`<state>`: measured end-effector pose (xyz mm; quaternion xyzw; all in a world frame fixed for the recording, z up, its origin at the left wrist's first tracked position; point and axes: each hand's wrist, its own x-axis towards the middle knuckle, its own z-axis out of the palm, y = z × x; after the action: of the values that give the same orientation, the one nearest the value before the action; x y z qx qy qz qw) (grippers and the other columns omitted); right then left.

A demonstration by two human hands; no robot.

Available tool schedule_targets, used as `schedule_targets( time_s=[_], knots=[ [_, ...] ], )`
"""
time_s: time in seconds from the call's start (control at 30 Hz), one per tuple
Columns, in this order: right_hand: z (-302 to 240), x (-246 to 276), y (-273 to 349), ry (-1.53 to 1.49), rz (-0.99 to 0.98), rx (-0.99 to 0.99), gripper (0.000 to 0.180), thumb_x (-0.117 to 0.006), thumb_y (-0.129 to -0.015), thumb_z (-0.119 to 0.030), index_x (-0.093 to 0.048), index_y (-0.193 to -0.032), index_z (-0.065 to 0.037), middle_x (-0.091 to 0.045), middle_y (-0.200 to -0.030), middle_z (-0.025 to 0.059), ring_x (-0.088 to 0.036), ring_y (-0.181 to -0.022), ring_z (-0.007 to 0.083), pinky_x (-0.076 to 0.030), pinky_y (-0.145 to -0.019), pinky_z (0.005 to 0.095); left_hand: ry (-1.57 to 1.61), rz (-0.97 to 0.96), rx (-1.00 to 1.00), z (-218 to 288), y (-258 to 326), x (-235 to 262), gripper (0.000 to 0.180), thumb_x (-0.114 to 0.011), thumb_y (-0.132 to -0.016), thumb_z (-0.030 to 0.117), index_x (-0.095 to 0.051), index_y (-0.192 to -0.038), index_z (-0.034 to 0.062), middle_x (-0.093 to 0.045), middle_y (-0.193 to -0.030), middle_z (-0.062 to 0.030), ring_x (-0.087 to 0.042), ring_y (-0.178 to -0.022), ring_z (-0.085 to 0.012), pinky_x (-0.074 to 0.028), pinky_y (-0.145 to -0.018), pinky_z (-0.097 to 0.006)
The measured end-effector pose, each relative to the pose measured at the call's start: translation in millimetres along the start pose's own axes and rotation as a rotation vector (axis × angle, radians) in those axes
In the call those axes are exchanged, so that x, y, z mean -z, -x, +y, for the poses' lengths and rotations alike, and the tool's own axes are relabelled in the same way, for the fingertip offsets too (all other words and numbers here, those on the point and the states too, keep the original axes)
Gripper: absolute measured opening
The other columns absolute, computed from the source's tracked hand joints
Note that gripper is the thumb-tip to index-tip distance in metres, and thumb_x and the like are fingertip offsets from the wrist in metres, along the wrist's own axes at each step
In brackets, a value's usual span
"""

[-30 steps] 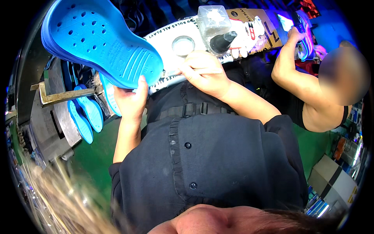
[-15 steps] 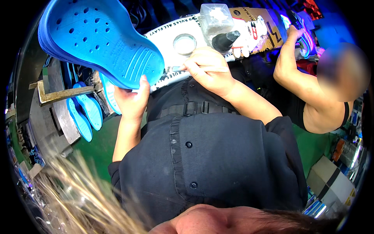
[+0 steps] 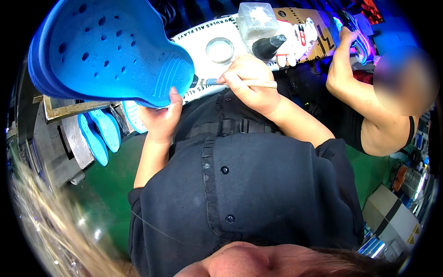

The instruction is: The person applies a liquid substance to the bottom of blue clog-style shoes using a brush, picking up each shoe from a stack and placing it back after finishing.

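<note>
My left hand (image 3: 162,119) grips the heel end of a large blue perforated clog sole (image 3: 108,51), held up at the upper left with its ribbed heel toward my right hand. My right hand (image 3: 249,82) holds a thin wooden-handled brush (image 3: 240,83), its bristle tip touching the sole's heel edge. A small round dish (image 3: 220,49) and a black cone-tipped bottle (image 3: 269,46) sit on the white bench (image 3: 198,41) just beyond my hands.
Several more blue soles (image 3: 99,134) stand in a metal rack (image 3: 62,138) at the left. A clear plastic tub (image 3: 257,19) rests on the bench. Another person's arm (image 3: 355,87) reaches to the bench at the right. Green floor lies below.
The blue sole has come closer and lower toward me. My right hand has moved from the dish to the sole's heel, with the brush now showing.
</note>
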<state>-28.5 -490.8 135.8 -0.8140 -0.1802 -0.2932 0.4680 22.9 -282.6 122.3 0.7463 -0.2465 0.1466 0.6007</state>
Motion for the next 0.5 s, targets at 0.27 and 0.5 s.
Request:
schedule_targets(
  time_s=[0.27,0.5],
  knots=[
    [-7.4,-5.8,-2.3,0.064,-0.007,0.081,0.009,-0.06,-0.073,-0.008,-0.061,-0.065,-0.003,-0.057,-0.06,0.0048,-0.054,-0.053,0.019,-0.039,-0.052,0.0297,0.068,-0.011,-0.001,-0.5,0.9,-1.4,0.035,-0.062,-0.073,0.001,-0.047,-0.105,-0.0039,-0.056,-0.097,-0.0117,-0.055,-0.086,-0.0174,-0.044,-0.077,-0.028],
    [-7.2,-7.9,-4.5,0.021,-0.002,0.074,0.01,-0.057,-0.076,-0.007,-0.061,-0.069,-0.001,-0.06,-0.064,0.0062,-0.055,-0.057,0.0189,-0.041,-0.055,0.0292,0.076,0.001,-0.037,0.0,-1.4,-4.0,0.037,-0.061,-0.074,0.001,-0.045,-0.107,-0.0037,-0.055,-0.098,-0.0121,-0.055,-0.087,-0.0177,-0.044,-0.077,-0.028]
  ],
)
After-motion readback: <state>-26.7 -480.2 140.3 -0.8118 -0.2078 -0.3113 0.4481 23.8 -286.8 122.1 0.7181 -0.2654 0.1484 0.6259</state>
